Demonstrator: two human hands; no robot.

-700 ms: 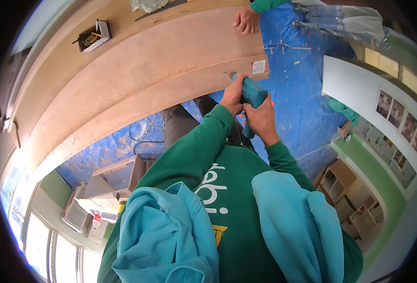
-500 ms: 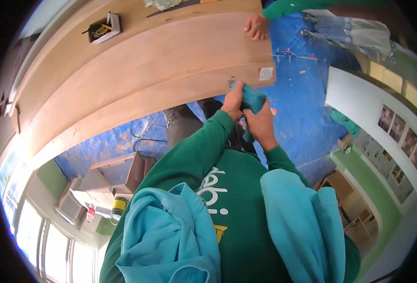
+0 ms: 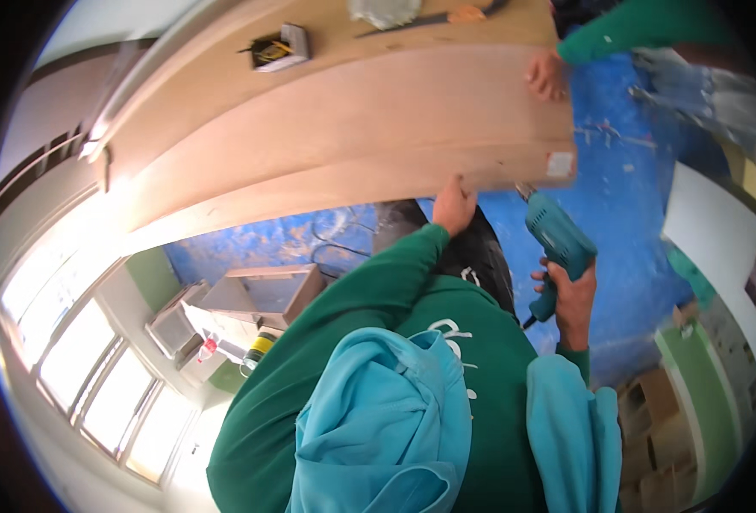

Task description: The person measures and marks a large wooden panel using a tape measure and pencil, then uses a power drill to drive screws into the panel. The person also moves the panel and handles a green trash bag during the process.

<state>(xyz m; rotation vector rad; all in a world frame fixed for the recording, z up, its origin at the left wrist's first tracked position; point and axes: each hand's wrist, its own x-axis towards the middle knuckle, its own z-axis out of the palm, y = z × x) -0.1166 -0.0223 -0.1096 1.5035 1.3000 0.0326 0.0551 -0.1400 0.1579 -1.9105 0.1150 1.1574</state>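
Observation:
My right hand (image 3: 573,295) is wrapped round the handle of a teal power drill (image 3: 557,235), its metal chuck pointing up and left. The chuck's tip is close to the front edge of a long wooden board (image 3: 378,103), near a small white label (image 3: 559,163). My left hand (image 3: 455,209) is at that same front edge, left of the drill. One finger stretches onto the wood, and the others are curled and partly hidden. A small dark hole (image 3: 499,162) shows in the board between my hands.
Another person's hand (image 3: 547,75) rests on the board's far right end. A small open box of bits (image 3: 279,50), a plastic bag (image 3: 385,10) and a dark hand saw (image 3: 433,19) lie at the back. Blue sheeting (image 3: 608,248) covers the floor; a cable (image 3: 339,244) lies on it.
My left hand has let go of the drill and moved to the board's edge. My right hand has drawn the drill back from the board and to the right. The view has shifted.

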